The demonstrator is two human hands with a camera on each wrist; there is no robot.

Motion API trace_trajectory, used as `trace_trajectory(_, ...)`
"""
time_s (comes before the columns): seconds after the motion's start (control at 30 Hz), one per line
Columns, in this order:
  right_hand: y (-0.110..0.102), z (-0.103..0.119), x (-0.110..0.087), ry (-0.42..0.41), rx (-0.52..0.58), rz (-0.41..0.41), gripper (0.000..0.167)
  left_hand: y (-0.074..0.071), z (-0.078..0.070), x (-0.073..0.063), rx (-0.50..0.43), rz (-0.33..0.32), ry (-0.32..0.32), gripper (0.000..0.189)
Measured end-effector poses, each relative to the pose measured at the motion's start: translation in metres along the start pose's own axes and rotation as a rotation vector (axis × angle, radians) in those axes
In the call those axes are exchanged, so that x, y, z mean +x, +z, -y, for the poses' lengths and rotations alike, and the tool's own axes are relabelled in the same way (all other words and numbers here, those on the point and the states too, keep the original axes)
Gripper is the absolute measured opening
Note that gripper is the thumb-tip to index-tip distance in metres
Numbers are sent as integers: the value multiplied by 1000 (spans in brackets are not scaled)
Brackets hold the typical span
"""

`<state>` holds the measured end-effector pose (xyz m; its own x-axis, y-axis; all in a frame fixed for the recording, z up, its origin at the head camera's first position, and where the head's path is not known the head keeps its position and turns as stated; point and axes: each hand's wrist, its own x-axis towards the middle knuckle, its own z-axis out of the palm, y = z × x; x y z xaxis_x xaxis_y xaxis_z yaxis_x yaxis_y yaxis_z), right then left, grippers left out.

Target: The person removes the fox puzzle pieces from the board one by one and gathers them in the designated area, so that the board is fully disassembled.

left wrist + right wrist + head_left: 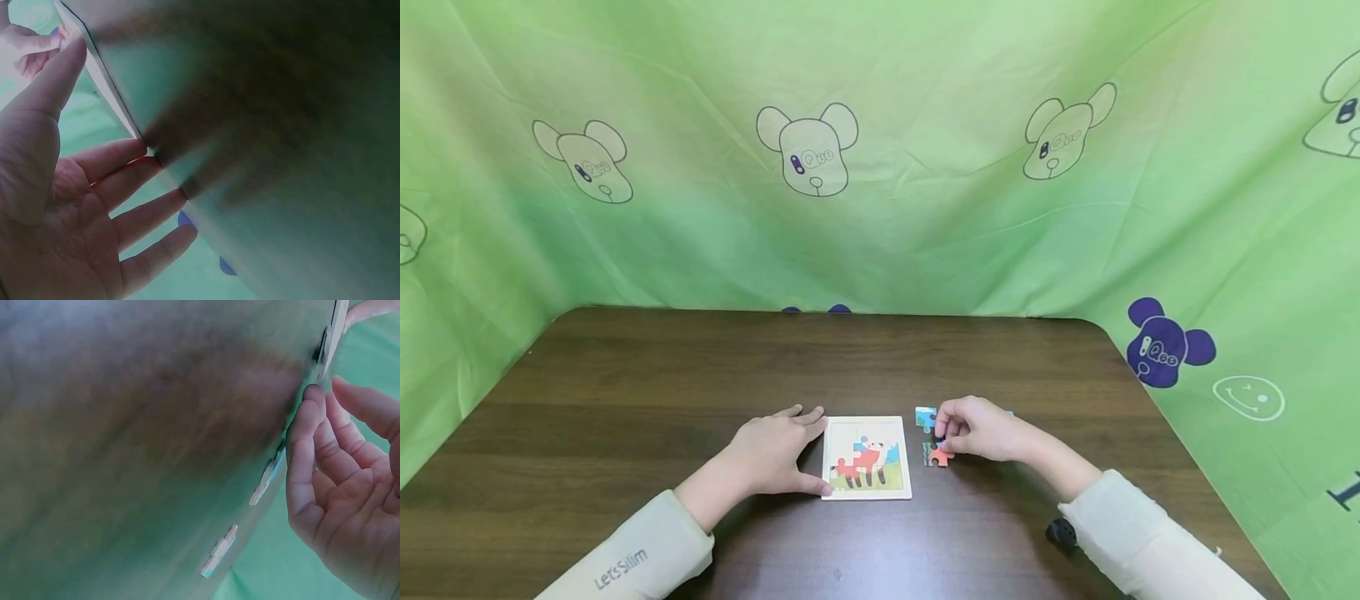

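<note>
A small square puzzle board (867, 494) lies on the table with a partly filled picture of an orange fox on grass. Its left edge meets the thumb and fingertips of my left hand (777, 450), whose fingers are spread and nearly straight. To the right of the board, my right hand (977, 429) has its thumb and bent fingers together over loose pieces, pinching a puzzle piece (939, 439) mostly hidden by the fingertips. An orange and green piece (936, 457) is just below them, and a light blue piece (925, 417) lies beyond. The right palm faces the right wrist view.
More loose pieces (220, 551) show edge-on in the right wrist view, largely hidden behind my right hand in the head view. The brown wooden table (715, 354) reaches back to a green printed cloth (910, 208) that hangs behind and along both sides.
</note>
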<state>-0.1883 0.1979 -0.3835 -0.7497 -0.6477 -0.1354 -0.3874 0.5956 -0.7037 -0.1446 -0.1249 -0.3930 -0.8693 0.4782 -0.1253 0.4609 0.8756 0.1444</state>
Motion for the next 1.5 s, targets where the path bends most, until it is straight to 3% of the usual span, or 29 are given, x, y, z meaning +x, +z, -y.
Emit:
trace_trajectory(0.33,-3,7,8,-26,-24,-11,5,0,3,2,11,-4,1,93)
trace_trajectory(0.63,11,19,30,-41,-58,2,5,0,3,2,1,10,-13,94)
trace_trajectory(1.03,28,32,53,-138,-130,26,8,0,3,3,-9,21,-17,95)
trace_trajectory(1.5,36,42,63,-112,-157,95,16,-1,2,3,-7,25,-18,94)
